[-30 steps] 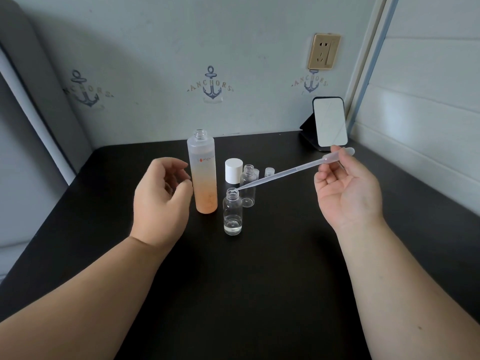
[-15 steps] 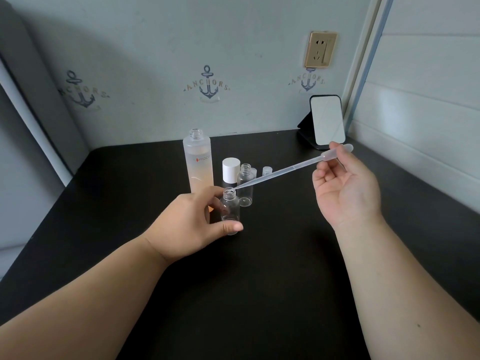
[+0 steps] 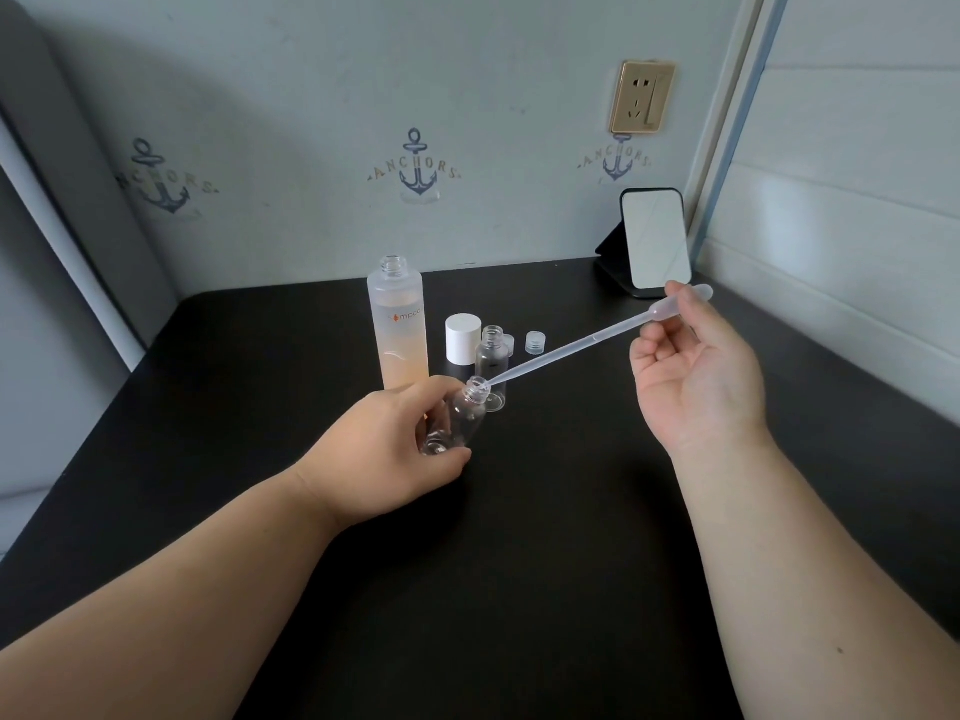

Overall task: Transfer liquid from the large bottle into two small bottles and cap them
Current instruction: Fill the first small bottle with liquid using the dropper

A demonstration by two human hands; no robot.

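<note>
Surface: black table [image 3: 519,563] | wall: anchor decals [image 3: 417,166], gold socket [image 3: 643,97]

Soft daylight in my feed, coming from right; panelled wall [image 3: 852,210] there brightest. Upper left of back wall [image 3: 260,96] in broad shadow. Black table [image 3: 519,563] dull, faint sheen near right edge. Mirror [image 3: 655,240] reflects pale, no harsh glare. I see wide-angle bend at edges, wall lines bowing. Focus fair, slightly soft overall; clear bottles low-contrast.
</note>
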